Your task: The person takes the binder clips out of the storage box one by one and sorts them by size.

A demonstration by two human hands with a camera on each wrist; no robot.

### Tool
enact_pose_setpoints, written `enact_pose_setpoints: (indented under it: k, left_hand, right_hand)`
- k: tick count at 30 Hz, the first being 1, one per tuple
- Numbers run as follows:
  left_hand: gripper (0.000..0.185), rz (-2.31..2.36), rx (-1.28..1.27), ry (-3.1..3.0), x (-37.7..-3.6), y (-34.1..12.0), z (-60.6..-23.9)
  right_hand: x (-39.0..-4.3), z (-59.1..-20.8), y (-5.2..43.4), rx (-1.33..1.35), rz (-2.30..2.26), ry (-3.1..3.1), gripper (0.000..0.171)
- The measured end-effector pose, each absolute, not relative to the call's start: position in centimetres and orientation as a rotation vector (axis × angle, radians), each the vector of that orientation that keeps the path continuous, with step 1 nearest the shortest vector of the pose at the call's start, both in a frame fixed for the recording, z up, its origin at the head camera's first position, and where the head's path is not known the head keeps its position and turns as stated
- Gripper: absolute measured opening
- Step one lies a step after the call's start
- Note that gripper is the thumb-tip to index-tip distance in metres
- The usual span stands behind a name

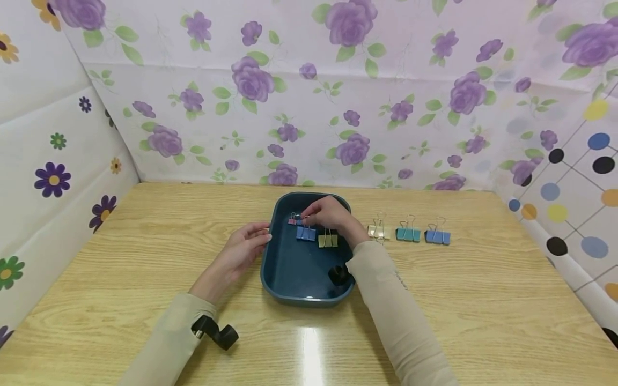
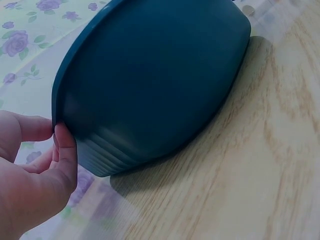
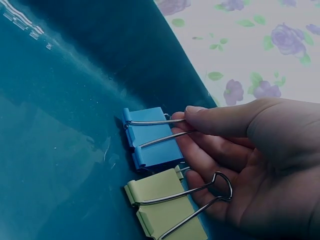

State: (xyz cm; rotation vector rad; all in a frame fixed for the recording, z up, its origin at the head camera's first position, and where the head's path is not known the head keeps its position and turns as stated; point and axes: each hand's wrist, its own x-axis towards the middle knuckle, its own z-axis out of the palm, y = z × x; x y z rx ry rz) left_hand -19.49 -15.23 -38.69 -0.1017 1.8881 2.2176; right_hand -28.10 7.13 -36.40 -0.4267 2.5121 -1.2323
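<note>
Bright, even light overhead leaves a white glare streak on the wooden table (image 1: 309,348) at bottom centre, wide-angle bending warps the edges, and both wrist views look dim and bluish.

Out on the pale wood-grain desk (image 1: 483,300), three binder clips sit in a row, well apart: a gold one (image 1: 379,231), a teal one (image 1: 408,234), a blue one (image 1: 438,236). Purple-rose floral cloth (image 1: 338,96) hangs behind.

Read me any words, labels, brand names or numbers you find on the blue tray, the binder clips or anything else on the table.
No readable text in any view.
Blue tray: plain, no label or brand.
Binder clips in the tray, blue and green: no markings.
Clips on the table: none visible, too small to be sure.
Right sleeve: a faint dark mark, too small to read.
</note>
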Motion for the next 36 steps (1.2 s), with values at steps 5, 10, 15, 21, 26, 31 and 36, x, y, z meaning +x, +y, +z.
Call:
enact_pose_setpoints:
  k: [5,10,15,21,26,31,36]
  left_hand:
    - [0.040,2.236,-0.073,1.878,-19.4,-15.4,-38.5]
    - [0.040,2.227,-0.076,1.879,-19.4,-15.4,-38.4]
    - [0.040,2.230,-0.066,1.880,-19.5,-15.4,-38.5]
    - [0.039,2.235,-0.016,1.874,-19.6,-15.3,-38.8]
    - [0.039,2.248,-0.030,1.868,-19.6,-15.3,-38.7]
    - [0.040,2.246,-0.050,1.876,-19.5,-15.3,-38.7]
    - [0.040,2.234,-0.049,1.881,-19.5,-15.4,-38.9]
  right_hand:
    - [-28.2,-36.3,7.0,-0.442,-1.267,2.521,0.017]
    - [-28.2,-36.2,7.1,-0.460,-1.338,2.507,0.018]
    - [-28.2,-36.1,7.2,-0.478,-1.427,2.483,0.022]
    - [-27.7,-34.2,7.3,-0.480,-1.555,2.440,0.020]
    - [-26.6,-31.5,7.8,-0.468,-1.680,2.374,0.021]
    - [-25.6,-29.7,9.0,-0.504,-1.716,2.350,0.022]
    - [-25.0,-29.1,10.6,-0.538,-1.688,2.388,0.022]
